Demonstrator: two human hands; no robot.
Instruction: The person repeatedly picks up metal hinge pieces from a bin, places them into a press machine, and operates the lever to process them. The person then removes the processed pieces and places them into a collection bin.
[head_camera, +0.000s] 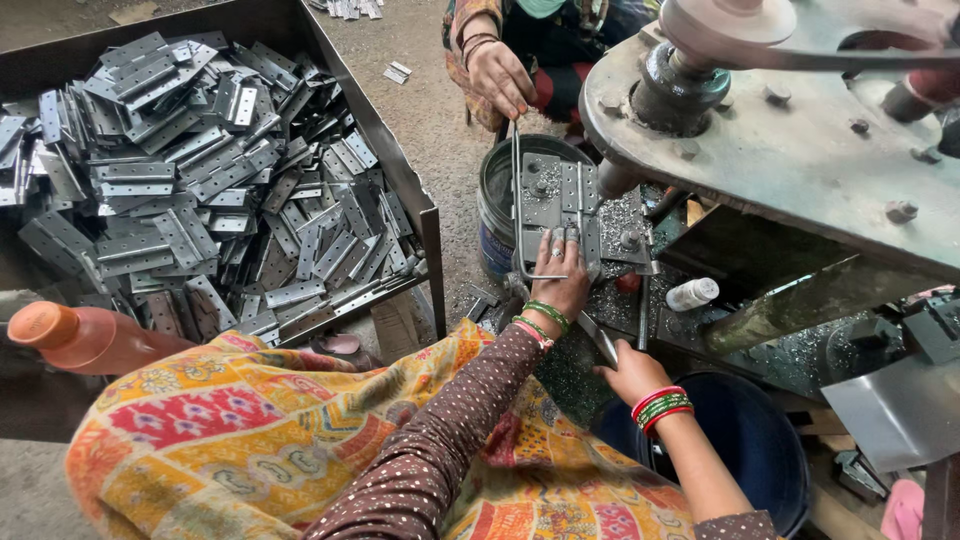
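Observation:
My left hand (560, 275) rests flat on a grey metal hinge plate (581, 195) lying on the machine's work plate (536, 192), fingers pressing its near end. A bent steel wire guide (517, 200) runs along the left of that plate. Lower down, my right hand (632, 372) is closed around a metal lever handle (598, 340) that slants up toward the machine. Metal shavings (625, 215) cover the surface beside the hinge. Bangles ring both my wrists.
A big metal bin (425, 215) at left is heaped with several grey hinges (200, 170). Another person's hand (498, 78) hangs above the machine. A grey bucket (495, 200), a dark blue tub (760, 440), an orange bottle (80, 338) and a small white bottle (692, 294) stand around.

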